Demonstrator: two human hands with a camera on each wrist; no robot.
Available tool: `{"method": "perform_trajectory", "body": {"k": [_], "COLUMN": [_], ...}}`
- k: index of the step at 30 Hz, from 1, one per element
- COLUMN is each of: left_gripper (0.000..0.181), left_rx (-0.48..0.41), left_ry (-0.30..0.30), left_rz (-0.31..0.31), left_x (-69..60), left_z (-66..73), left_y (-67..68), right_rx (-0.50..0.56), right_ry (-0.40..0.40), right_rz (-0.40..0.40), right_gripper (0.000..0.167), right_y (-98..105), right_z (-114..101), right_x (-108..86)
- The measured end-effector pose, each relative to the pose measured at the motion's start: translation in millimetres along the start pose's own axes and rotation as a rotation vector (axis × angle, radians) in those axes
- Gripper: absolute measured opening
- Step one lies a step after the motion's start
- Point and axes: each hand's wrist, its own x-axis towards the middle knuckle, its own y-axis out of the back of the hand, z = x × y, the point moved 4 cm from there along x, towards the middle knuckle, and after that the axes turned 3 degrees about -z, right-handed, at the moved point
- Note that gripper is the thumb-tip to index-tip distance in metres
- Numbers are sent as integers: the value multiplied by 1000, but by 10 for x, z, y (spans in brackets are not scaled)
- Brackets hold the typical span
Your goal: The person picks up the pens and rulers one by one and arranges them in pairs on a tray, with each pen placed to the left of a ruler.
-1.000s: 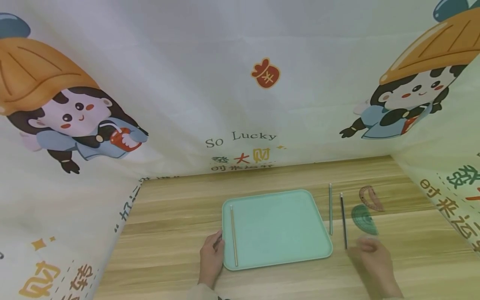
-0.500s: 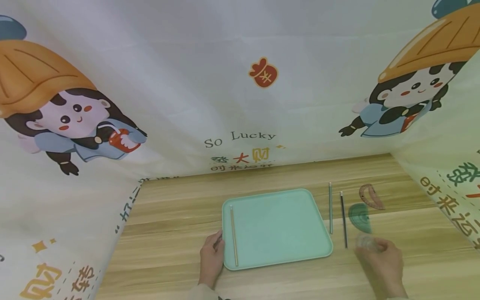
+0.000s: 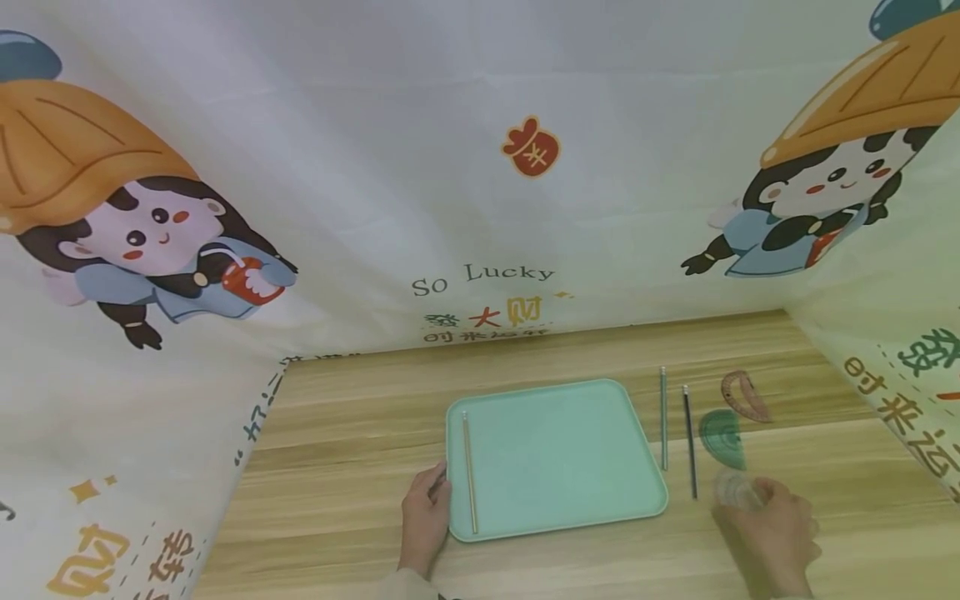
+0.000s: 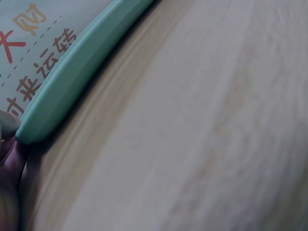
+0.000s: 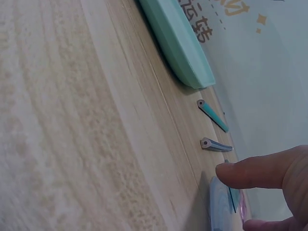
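At the left edge of the mint-green tray, my left hand grips the rim. The left wrist view shows the thumb against the tray wall. On the right, my right hand pinches a clear protractor by its right side. In the right wrist view the thumb lies over the bluish clear protractor; a finger shows lower down. Just beyond it lies a green protractor, with a pink protractor farther back.
A gold pencil lies in the tray along its left side. Between tray and protractors lie a green pencil and a dark pencil. Printed cloth walls enclose the wooden table at the back and sides.
My right hand has moved slightly right, and the clear protractor has come into view at its fingertips. The green protractor has shifted a little left. The left hand stays on the tray.
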Motion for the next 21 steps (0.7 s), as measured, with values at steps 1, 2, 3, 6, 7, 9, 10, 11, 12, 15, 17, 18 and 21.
{"method": "perform_trajectory", "body": {"k": [1, 2, 3, 6, 7, 9, 10, 11, 12, 15, 17, 18, 21], "left_gripper": [35, 35, 35, 35, 35, 35, 36, 36, 36, 36, 36, 36, 36], "left_rx": [-2, -2, 1, 0, 1, 2, -1, -1, -4, -3, 0, 2, 12], "left_ry": [-1, -1, -7, -4, -5, -6, 2, 2, 8, 3, 4, 6, 5], "left_rz": [1, 4, 7, 8, 7, 3, 0, -2, -3, -2, -4, -5, -10], "left_x": [-3, -6, -7, -11, -11, -10, -8, -8, -6, -3, -3, -3, -1], "left_z": [1, 3, 0, -7, -7, -11, -15, -15, -16, -17, -16, -15, -16], "left_y": [0, 3, 2, 3, 1, -3, -3, -3, -2, 2, 2, 2, 1], "right_rx": [-9, -18, -25, -49, -52, -59, -64, -68, -71, -75, -75, -76, -78], "right_ry": [-3, -5, -6, -4, -4, 1, 3, 5, 8, 16, 23, 25, 29], "right_rz": [-4, -9, -15, -36, -38, -46, -48, -53, -58, -82, -105, -116, -148], "right_gripper": [83, 84, 85, 85, 84, 83, 82, 81, 80, 77, 77, 76, 76], "right_y": [-4, -7, -10, -18, -18, -20, -21, -22, -24, -30, -34, -36, -39], "right_z": [-7, -13, -20, -39, -45, -51, -56, -61, -67, -74, -76, -75, -77], "right_x": [-2, -5, -9, -21, -25, -31, -31, -31, -28, -11, -4, 0, 5]}}
